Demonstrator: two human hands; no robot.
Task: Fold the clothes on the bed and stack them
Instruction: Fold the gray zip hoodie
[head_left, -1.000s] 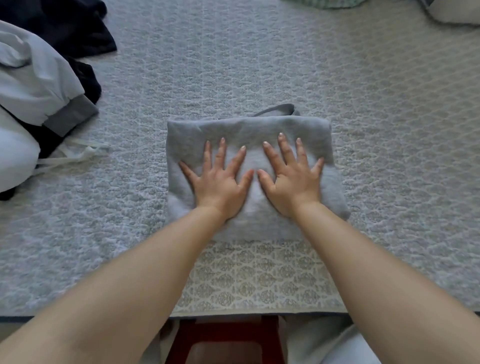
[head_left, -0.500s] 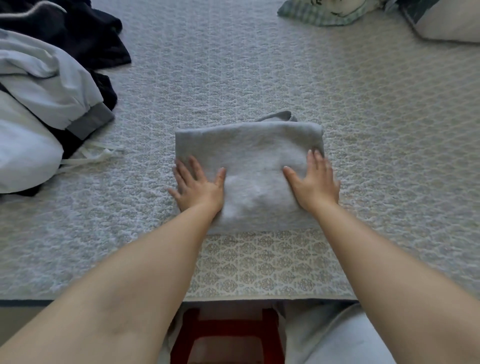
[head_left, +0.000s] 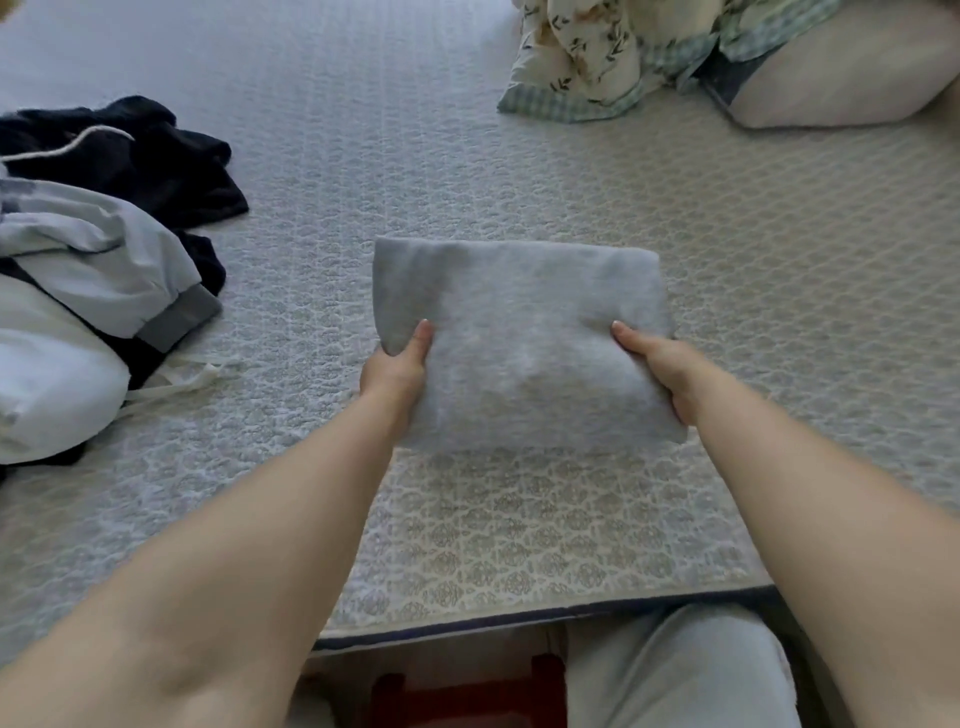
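A folded grey garment (head_left: 519, 332) is held in the middle of the view, its near edge raised off the bed (head_left: 519, 519). My left hand (head_left: 395, 374) grips its left edge, thumb on top and fingers tucked underneath. My right hand (head_left: 654, 364) grips the right edge in the same manner. At the left lies a heap of unfolded clothes: a pale blue-grey garment (head_left: 93, 265) with a grey cuff, a dark navy garment (head_left: 135, 156) and a white one (head_left: 47, 384).
A floral and checked cloth (head_left: 587, 57) and a pillow (head_left: 852, 78) lie at the far right of the bed. The bed's near edge (head_left: 519, 618) runs just in front of my knees. A red stool (head_left: 467, 696) shows below it.
My hands left the top of the grey garment, slid out to its two sides, took hold and lifted it. The camera tilted up, showing more of the far bed.
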